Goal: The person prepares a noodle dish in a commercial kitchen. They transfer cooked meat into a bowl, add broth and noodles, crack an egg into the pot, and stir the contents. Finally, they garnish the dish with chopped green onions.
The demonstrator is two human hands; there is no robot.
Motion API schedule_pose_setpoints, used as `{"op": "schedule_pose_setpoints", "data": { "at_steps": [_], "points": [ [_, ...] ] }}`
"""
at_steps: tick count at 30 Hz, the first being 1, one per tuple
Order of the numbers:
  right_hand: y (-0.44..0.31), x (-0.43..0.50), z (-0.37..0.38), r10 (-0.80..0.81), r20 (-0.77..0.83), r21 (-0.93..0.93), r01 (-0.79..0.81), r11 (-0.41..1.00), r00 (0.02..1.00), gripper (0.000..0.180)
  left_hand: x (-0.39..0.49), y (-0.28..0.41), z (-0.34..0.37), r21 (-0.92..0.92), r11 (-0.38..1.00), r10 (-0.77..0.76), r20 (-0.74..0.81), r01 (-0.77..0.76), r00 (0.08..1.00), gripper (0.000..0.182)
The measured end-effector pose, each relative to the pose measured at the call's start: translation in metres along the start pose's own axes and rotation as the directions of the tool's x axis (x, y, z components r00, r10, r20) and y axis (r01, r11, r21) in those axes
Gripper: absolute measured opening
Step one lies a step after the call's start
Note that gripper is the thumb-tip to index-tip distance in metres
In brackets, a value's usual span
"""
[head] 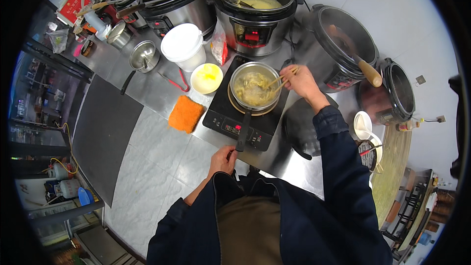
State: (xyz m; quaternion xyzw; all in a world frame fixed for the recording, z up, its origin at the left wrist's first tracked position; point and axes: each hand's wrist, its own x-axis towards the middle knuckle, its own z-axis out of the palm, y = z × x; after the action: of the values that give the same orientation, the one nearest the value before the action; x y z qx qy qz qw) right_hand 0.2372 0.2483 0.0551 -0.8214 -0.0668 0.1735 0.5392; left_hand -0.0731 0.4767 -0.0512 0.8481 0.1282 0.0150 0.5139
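A small metal saucepan sits on a black induction cooktop. Pale noodle-like food lies in bubbling liquid inside it. My right hand grips a pair of wooden chopsticks, their tips down in the food on the pan's right side. At the front, my left hand is closed around the end of the pan's black handle. Left of the cooktop stands a cream bowl with yellow residue inside. An orange cloth lies in front of that bowl.
Large electric cookers, one with yellow food and a ladle, line the back wall. A steaming cooker stands close behind my right hand. A round black lid lies right of the cooktop. Red-handled tongs and a white bucket are left.
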Motion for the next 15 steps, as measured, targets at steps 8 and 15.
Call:
{"op": "schedule_pose_setpoints", "data": {
  "at_steps": [8,15],
  "points": [
    [0.004,-0.02,0.01,-0.074,-0.141,0.224,0.105,0.969,0.987,0.028,-0.006,-0.004,0.021,0.255,0.867,0.344,0.317,-0.429,0.884,0.008],
    [0.006,-0.04,0.003,-0.016,-0.205,0.277,0.074,0.958,0.979,0.026,0.009,0.006,0.046,0.322,0.816,0.323,0.434,-0.479,0.841,0.011]
  ]
}}
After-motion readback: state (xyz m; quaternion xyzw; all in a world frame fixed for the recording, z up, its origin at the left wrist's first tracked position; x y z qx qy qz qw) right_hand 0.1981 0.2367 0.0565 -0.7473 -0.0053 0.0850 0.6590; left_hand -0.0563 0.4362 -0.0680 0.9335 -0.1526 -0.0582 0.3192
